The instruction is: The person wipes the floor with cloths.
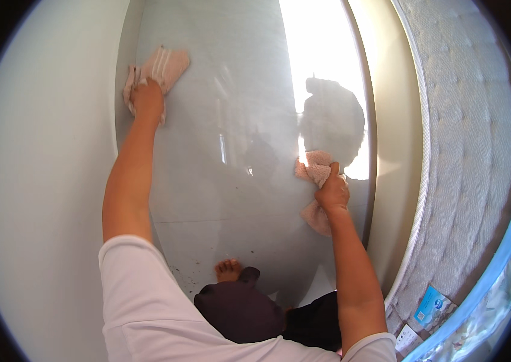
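Observation:
Stretched far forward, my left hand [148, 97] grips a pink cloth with white stripes [169, 65], which lies against the floor and the foot of the wall. My right hand [333, 191] is closed around a second pink cloth [312, 167], fluffy and bunched up. One part of that cloth sticks out ahead of the fist, another part hangs behind it on the floor. Beneath both hands is a glossy grey tiled floor [219, 190]. Some of each cloth is hidden by the fingers.
A white wall [47, 181] rises on the left. To the right stand a cream bed base [395, 135] and a quilted mattress [463, 126] with printed labels [434, 307]. Dark specks [192, 271] dot the tile near my bare foot [228, 270]. Bright sunlight [323, 40] falls along the bed side.

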A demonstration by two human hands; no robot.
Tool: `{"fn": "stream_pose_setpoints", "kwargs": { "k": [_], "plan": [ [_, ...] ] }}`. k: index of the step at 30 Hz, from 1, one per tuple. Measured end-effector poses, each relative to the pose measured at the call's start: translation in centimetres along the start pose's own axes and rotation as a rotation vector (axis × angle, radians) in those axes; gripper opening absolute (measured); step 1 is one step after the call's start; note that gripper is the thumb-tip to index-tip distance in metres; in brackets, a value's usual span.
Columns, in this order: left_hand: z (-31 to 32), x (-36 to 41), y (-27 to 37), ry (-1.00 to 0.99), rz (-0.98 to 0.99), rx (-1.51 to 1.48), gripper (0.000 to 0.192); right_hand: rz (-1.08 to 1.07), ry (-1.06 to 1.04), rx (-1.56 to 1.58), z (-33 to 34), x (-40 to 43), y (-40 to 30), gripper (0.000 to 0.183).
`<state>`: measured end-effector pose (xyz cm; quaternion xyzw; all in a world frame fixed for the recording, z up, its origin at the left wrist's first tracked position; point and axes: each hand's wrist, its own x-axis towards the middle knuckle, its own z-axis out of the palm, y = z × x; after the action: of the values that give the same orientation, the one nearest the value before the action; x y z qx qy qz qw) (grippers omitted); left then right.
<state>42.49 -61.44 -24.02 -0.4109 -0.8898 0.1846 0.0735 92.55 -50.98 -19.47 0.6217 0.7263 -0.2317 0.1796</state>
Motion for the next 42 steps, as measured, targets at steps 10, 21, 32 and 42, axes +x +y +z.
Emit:
{"fn": "stream_pose_setpoints", "kwargs": {
  "k": [10, 21, 32, 42],
  "plan": [
    [-7.3, -27.3, -0.1, -0.622, -0.147, -0.412, 0.056, -0.002, 0.031, 0.034, 0.6, -0.1, 0.0, 0.064],
    [-10.5, -16.5, 0.1, 0.064, -0.394, -1.213, 0.038, -0.01, 0.079, -0.01, 0.3, 0.2, 1.7, 0.064],
    [-3.6, -4.0, 14.3, 0.422, 0.306, -0.737, 0.038, -0.076, 0.091, 0.052, 0.1, -0.2, 0.9, 0.056],
    [-7.4, -23.3, 9.8, 0.294, 0.506, -1.133, 0.04, -0.071, 0.226, 0.541, -0.7, 3.3, -0.8, 0.047]
  ]
}}
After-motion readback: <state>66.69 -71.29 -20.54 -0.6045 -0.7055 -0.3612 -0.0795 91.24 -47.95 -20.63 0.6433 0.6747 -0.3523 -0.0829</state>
